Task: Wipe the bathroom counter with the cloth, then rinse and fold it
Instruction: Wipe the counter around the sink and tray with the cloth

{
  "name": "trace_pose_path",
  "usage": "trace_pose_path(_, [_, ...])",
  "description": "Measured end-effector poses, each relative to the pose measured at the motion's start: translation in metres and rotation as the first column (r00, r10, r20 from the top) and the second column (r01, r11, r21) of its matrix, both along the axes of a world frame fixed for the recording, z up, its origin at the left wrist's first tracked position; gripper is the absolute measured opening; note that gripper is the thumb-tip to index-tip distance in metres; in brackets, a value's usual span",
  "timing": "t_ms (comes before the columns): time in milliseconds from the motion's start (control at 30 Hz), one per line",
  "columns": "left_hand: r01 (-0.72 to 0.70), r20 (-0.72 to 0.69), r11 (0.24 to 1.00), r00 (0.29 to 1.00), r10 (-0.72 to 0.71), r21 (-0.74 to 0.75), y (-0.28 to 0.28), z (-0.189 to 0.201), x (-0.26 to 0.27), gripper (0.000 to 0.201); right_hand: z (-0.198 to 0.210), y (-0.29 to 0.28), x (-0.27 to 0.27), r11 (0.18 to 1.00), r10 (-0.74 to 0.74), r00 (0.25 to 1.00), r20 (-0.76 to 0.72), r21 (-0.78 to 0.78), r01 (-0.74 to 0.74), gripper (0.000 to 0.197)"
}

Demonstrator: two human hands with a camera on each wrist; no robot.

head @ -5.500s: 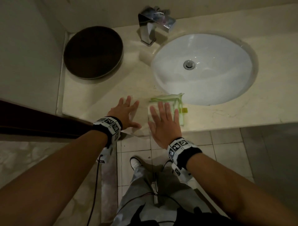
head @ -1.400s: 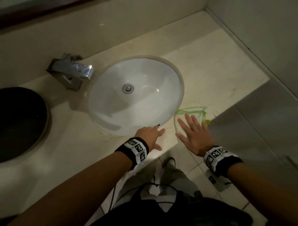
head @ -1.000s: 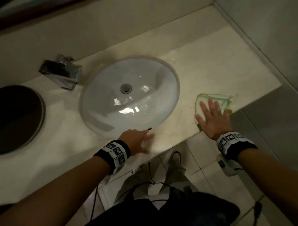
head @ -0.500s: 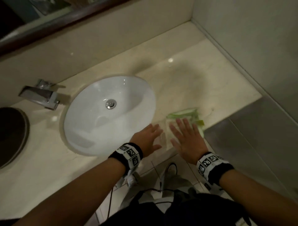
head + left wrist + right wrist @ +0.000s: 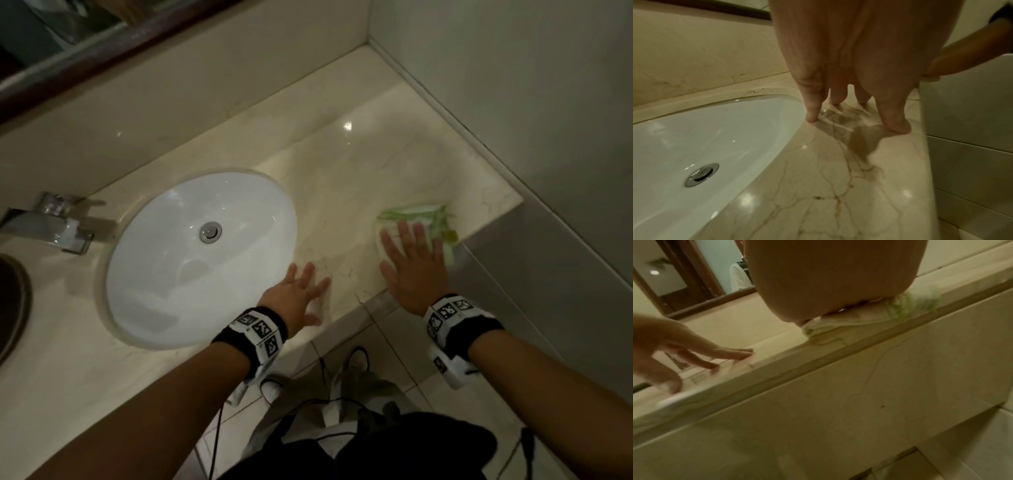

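The green-edged cloth is pressed under the flat, released right hand; the left hand, released, braces the tabletop. Even pressure should be kept toward the corner.

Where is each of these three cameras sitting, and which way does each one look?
Head: worn on the head, looking down at the counter, sink, both forearms, the left hand and the right hand on the cloth.
Left wrist: looks along the left fingers touching the counter beside the sink.
Right wrist: below the counter edge, looks up past the right palm at the cloth.
Shared: the right wrist and head views both show the left hand.
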State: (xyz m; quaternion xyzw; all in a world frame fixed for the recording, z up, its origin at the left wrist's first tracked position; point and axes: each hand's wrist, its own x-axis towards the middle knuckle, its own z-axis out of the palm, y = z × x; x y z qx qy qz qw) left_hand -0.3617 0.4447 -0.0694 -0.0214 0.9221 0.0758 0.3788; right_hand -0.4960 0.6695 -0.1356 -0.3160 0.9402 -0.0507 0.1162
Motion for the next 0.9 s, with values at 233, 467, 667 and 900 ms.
trace_pose_path(233, [-0.026, -0.012, 1.000, 1.000, 0.026, -0.001, 0.000, -0.002, 0.000, 0.085, -0.003, -0.021, 0.041, 0.989, 0.145, 0.989, -0.020, -0.028, -0.145, 0.061])
trace_pose_path(467, [-0.027, 0.008, 0.998, 1.000, 0.027, -0.049, 0.014, 0.015, -0.026, 0.074, -0.001, -0.008, 0.027, 0.984, 0.163, 0.987, -0.008, -0.076, -0.164, 0.061])
trace_pose_path(667, [-0.080, -0.106, 0.996, 0.991, 0.082, 0.027, 0.037, 0.009, -0.058, 0.087, 0.000, 0.020, -0.017, 0.991, 0.132, 0.991, -0.013, -0.033, -0.132, 0.062])
trace_pose_path(900, [-0.101, -0.043, 0.994, 0.994, 0.103, 0.036, 0.045, -0.013, -0.066, 0.097, 0.000, 0.066, -0.094, 0.994, -0.094, 0.996, -0.005, 0.047, 0.094, 0.069])
